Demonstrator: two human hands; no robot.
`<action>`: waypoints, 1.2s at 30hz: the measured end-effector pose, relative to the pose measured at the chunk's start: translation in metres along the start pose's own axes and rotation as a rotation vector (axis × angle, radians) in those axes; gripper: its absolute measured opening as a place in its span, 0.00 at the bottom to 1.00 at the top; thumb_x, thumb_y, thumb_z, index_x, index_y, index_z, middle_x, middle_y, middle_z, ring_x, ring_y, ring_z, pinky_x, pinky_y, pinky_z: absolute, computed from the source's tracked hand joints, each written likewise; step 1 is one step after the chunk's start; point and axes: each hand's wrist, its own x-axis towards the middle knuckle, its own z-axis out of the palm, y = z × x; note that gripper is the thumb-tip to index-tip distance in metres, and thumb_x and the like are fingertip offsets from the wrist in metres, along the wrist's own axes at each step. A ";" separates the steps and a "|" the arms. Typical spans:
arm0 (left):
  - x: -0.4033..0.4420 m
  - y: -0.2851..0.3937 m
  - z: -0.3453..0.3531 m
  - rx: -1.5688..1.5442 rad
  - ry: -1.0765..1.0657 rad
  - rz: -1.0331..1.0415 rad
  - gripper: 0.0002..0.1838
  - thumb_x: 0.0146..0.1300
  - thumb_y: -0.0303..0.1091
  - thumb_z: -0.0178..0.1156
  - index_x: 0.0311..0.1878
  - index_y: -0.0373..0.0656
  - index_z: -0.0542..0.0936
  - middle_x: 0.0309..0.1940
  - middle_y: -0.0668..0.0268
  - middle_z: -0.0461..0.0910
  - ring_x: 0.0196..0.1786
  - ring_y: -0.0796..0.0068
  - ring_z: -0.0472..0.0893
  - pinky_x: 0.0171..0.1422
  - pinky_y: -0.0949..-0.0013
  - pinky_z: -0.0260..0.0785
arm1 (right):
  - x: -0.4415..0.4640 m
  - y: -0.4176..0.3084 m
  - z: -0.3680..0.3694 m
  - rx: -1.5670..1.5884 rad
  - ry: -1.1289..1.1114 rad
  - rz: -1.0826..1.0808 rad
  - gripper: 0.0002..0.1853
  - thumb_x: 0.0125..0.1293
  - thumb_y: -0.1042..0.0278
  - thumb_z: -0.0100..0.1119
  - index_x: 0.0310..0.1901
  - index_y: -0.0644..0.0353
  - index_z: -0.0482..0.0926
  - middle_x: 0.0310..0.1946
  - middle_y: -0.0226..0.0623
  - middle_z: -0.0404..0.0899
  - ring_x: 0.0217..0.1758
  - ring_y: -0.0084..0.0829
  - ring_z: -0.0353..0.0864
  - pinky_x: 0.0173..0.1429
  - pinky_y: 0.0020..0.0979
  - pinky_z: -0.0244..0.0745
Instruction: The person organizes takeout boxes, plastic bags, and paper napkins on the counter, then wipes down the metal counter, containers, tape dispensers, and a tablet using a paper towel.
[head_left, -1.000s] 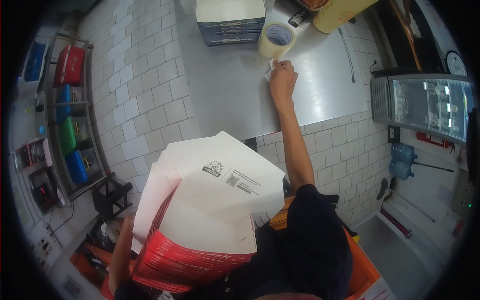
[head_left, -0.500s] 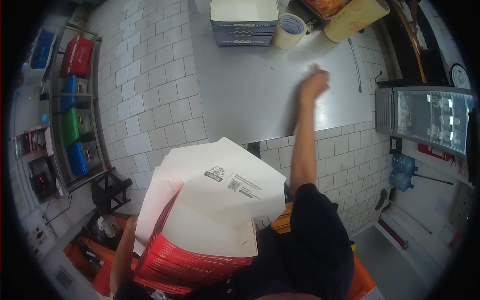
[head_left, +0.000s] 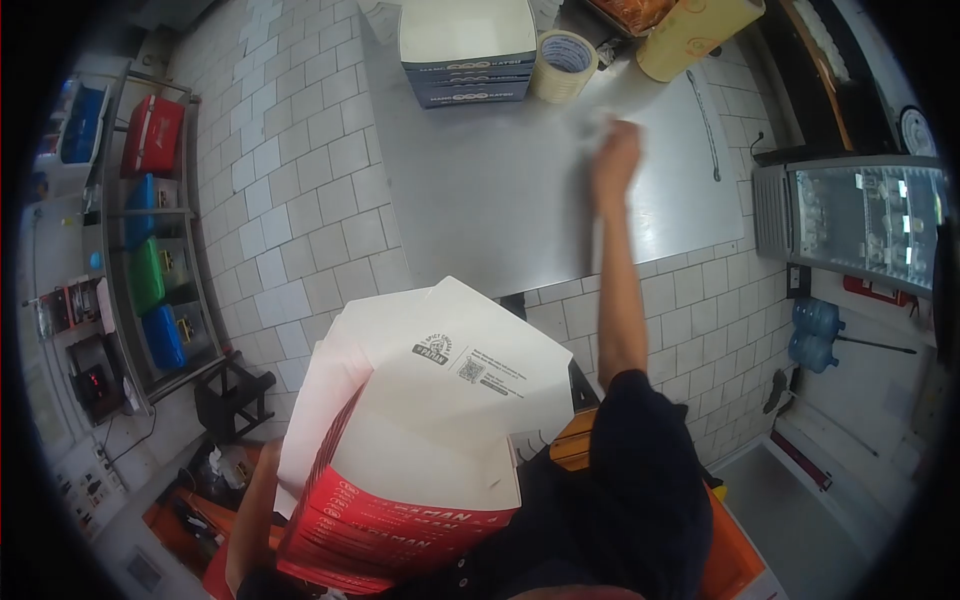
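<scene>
And the widest thing is the bare steel tabletop [head_left: 480, 190]. Nested red boxes [head_left: 400, 530] are cradled by the nearer left arm [head_left: 250, 520]; that hand's grip is hidden and cannot be judged. "PAMAN" is read, with a QR code [head_left: 470, 372]. "KATSU" is shown on dark boxes [head_left: 475, 85]. The right hand [head_left: 617, 155] is curled, blurred, the red boxes bodyward and leftward; whether anything is gripped can't be told. Beyond: a tape roll [head_left: 553, 80].

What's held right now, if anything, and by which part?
Left hand: stack of red boxes, by its left side; exact grip hidden. Right hand: too blurred to tell.
</scene>
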 end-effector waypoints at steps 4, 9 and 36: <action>-0.003 -0.002 0.002 0.004 0.000 0.003 0.44 0.70 0.66 0.47 0.78 0.43 0.62 0.73 0.55 0.65 0.72 0.62 0.67 0.75 0.62 0.59 | 0.055 0.071 -0.021 -0.336 -0.032 0.209 0.18 0.64 0.76 0.54 0.54 0.55 0.85 0.48 0.45 0.78 0.51 0.45 0.79 0.56 0.46 0.73; -0.006 0.000 0.003 0.006 -0.001 0.005 0.44 0.70 0.67 0.47 0.78 0.43 0.62 0.74 0.55 0.65 0.73 0.62 0.67 0.75 0.62 0.59 | 0.024 0.009 0.015 -0.314 -0.267 0.024 0.18 0.64 0.77 0.51 0.54 0.59 0.83 0.45 0.43 0.78 0.54 0.44 0.77 0.56 0.48 0.68; 0.004 0.173 -0.090 0.399 -0.020 0.165 0.45 0.70 0.68 0.44 0.78 0.43 0.61 0.75 0.55 0.63 0.74 0.61 0.65 0.77 0.61 0.57 | -0.278 -0.152 -0.191 0.729 -0.516 0.553 0.15 0.71 0.74 0.54 0.58 0.60 0.80 0.50 0.38 0.80 0.53 0.32 0.80 0.59 0.34 0.76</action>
